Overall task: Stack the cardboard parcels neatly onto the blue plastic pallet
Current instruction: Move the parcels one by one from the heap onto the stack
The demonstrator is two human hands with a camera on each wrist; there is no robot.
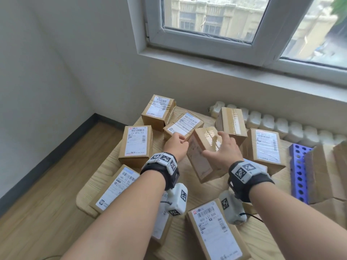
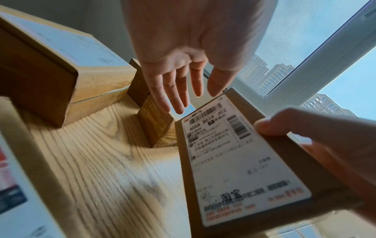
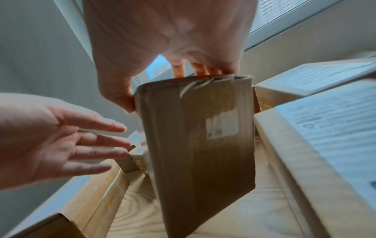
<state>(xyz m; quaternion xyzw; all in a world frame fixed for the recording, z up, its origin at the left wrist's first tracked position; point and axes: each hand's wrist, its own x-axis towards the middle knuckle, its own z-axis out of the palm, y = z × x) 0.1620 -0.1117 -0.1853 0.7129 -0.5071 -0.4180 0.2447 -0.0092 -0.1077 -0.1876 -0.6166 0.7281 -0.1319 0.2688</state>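
- Picking up one cardboard parcel (image 1: 204,152) from the scatter on the wooden table (image 1: 210,190); step in hand looks like the lift and handover, well before any stacking of this one.
- Right hand (image 1: 223,152) clamped on the parcel: thumb on one side, fingers over the taped top edge, parcel tilted and raised off the wood at its near end.
- Left hand (image 1: 175,146) just beside the parcel's labelled face, fingers straight and spread in the wrist views, holding nothing; cannot tell whether touching yet.
- Blue plastic pallet (image 1: 298,171) off to the right, partly hidden behind brown cardboard standing against it; well apart from the lifted parcel.
- Other parcels lying flat or upright all around, one tall box (image 1: 262,147) close against the right hand.
- Next move likely calls for closing the left hand on the free side, then swinging right without clipping that neighbour.
- Likely risk: slick tape under the fingers, one-handed grip slipping.
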